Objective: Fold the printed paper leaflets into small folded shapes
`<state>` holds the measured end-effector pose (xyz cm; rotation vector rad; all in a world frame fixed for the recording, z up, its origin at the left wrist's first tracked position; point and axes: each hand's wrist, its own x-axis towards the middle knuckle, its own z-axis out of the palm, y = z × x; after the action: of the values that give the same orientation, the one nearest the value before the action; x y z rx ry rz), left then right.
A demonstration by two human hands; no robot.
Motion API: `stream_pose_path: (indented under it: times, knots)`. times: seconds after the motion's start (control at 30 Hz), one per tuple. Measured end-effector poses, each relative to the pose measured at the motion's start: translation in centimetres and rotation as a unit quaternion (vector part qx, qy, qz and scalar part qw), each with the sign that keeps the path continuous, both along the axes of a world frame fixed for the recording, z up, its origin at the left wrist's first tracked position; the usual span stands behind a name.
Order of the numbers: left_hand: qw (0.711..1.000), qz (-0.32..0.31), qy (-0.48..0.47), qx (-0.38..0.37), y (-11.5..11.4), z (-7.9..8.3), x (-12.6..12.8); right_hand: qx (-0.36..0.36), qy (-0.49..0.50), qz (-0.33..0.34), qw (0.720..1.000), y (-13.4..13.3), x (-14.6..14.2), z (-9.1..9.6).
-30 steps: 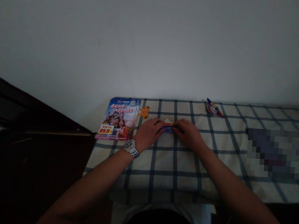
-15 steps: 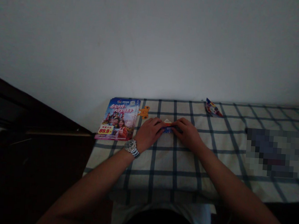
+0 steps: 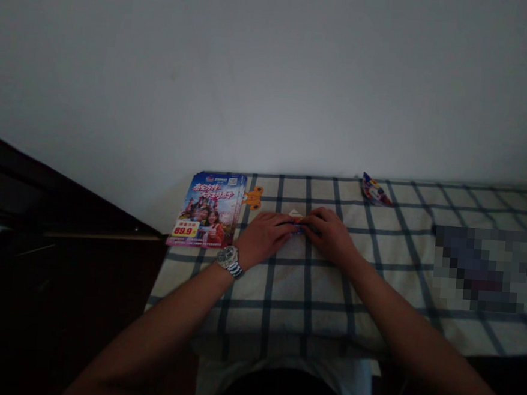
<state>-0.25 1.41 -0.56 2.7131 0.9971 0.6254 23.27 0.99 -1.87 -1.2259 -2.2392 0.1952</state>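
The left hand point(image 3: 264, 236) lay palm down with its fingers curled nearly closed, the fingertips gripping the left end of a small folded paper piece point(image 3: 295, 214). The right hand point(image 3: 330, 235) lay in the same curled posture and gripped the right end of the piece, so that the fingertips of both hands met over it. Only a pale tip of the folded paper piece showed between the knuckles; it lay flat on the plaid cloth point(image 3: 293, 284), near the far edge and left of centre. A metal wristwatch point(image 3: 228, 259) sat on the left wrist. A small orange paper shape point(image 3: 254, 197) lay just beyond the left hand, close to the far edge. A stack of printed flyers point(image 3: 208, 209) occupied the far left corner of the cloth and overhung its left edge. A folded paper boat point(image 3: 374, 191) in mixed colours stood at the far edge, well apart from the right hand. A dark wooden furniture frame point(image 3: 64, 207) ran along the left side of the cloth.
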Motion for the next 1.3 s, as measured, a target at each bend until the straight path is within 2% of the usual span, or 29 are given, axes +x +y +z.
stream_pose_path:
  times: [0.33, 0.53, 0.73, 0.93, 1.3]
  knots:
    - [1.000, 0.005, 0.014, -0.004, -0.4, 0.2, -0.1, 0.023, -0.007, -0.011, 1.000, -0.2, 0.1, 0.4]
    - [0.999, 0.034, 0.022, 0.005, -0.9, 0.3, 0.1, 0.038, 0.012, -0.015, 0.999, -0.4, 0.2, 0.9]
    - [0.998, 0.056, 0.030, 0.011, -1.1, 0.4, 0.3, 0.028, -0.006, 0.040, 0.999, -0.6, 0.2, 0.8]
    - [0.996, 0.074, 0.041, 0.020, -1.2, 0.6, 0.3, 0.007, -0.014, 0.059, 0.998, -0.7, 0.3, 0.8]
    - [0.999, 0.047, 0.025, 0.006, -1.1, 0.7, 0.1, -0.003, -0.003, 0.076, 0.997, -0.5, 0.6, 0.7]
